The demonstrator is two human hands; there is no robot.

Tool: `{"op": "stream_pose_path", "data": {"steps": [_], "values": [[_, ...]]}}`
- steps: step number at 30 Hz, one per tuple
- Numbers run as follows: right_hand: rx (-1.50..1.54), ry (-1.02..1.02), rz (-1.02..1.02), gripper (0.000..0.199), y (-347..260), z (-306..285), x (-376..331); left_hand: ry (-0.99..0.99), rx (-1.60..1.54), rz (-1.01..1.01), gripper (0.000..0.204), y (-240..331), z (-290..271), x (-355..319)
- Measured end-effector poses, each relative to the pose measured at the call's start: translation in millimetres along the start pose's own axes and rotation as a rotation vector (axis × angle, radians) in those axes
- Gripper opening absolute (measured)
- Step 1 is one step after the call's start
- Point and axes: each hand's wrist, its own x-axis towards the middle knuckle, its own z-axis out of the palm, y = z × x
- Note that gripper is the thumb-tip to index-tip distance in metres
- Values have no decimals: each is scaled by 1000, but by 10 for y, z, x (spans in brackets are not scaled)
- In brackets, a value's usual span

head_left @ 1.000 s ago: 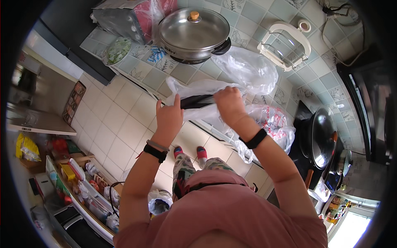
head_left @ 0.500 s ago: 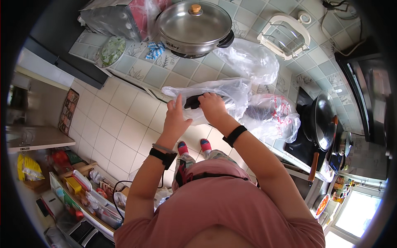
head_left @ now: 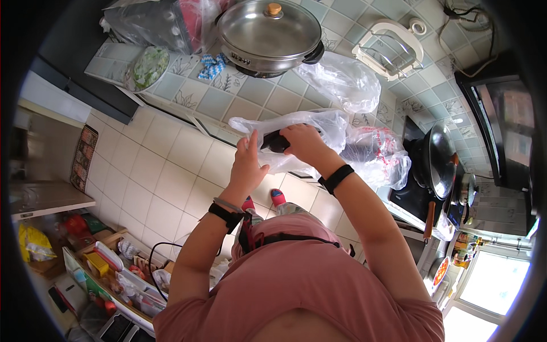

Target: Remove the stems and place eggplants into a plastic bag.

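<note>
My two hands are raised over the edge of the tiled counter (head_left: 228, 100), close together. My right hand (head_left: 303, 142), with a black band on its wrist, grips a dark object (head_left: 272, 141) at the mouth of a clear plastic bag (head_left: 322, 126). Against the bag's near side lies my left hand (head_left: 249, 166), holding the film with fingers pointing up. The bag lies partly on the counter behind the hands. What the dark object is cannot be told.
A lidded steel pan (head_left: 268, 28) stands at the counter's back, with a bowl of greens (head_left: 148, 65) to its left. A second clear bag (head_left: 342, 80), a red-printed bag (head_left: 379, 151) and a white container (head_left: 387, 48) lie right. A wok (head_left: 441, 159) sits on the stove.
My hands, which held the bag stretched apart, have come together. The right hand has closed over the dark object at the bag's mouth.
</note>
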Motion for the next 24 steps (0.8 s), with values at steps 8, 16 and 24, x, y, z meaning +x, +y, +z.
{"op": "stream_pose_path", "data": {"steps": [8, 16, 24], "values": [[-110, -47, 27, 52, -108, -227, -26, -26, -1, -2, 96, 19, -28, 96], [250, 455, 119, 50, -51, -990, -452, 22, 75, -11, 89, -5, -34, 235], [1518, 1162, 213, 22, 548, -1151, -917, 44, 73, -37, 81, -50, -69, 444]]}}
